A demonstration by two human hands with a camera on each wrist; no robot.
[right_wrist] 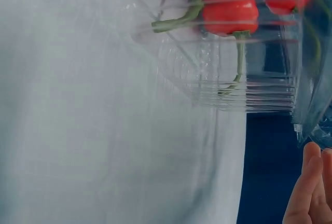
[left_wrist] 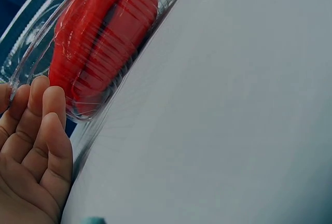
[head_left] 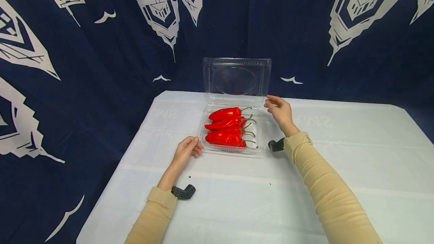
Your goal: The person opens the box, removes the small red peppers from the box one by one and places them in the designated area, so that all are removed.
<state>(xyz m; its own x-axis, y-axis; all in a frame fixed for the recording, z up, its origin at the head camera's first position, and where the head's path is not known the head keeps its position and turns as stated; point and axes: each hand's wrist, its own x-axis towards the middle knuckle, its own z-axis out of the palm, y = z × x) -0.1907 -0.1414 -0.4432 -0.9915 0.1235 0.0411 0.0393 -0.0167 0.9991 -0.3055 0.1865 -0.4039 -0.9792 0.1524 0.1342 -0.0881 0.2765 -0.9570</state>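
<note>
A clear plastic clamshell container (head_left: 261, 123) lies on the table with its lid (head_left: 234, 80) standing up at the back. Several red peppers (head_left: 225, 137) with green stems lie side by side in it, stems toward the right. At the container's left edge, my left hand (head_left: 187, 149) pinches the rim between thumb and fingers; the left wrist view cuts off the thumb (left_wrist: 3, 98). My right hand (head_left: 280, 114) is at the back right corner, by the lid's hinge. Its fairly straight fingertips (right_wrist: 311, 151) are close to the plastic corner; contact is unclear.
A white cloth covers the table (head_left: 237, 199). Behind and to the left hangs a dark blue curtain (head_left: 112, 55) with white building and bird prints. Small dark specks (head_left: 270, 183) dot the cloth. Black wrist devices (head_left: 184, 192) sit on both wrists.
</note>
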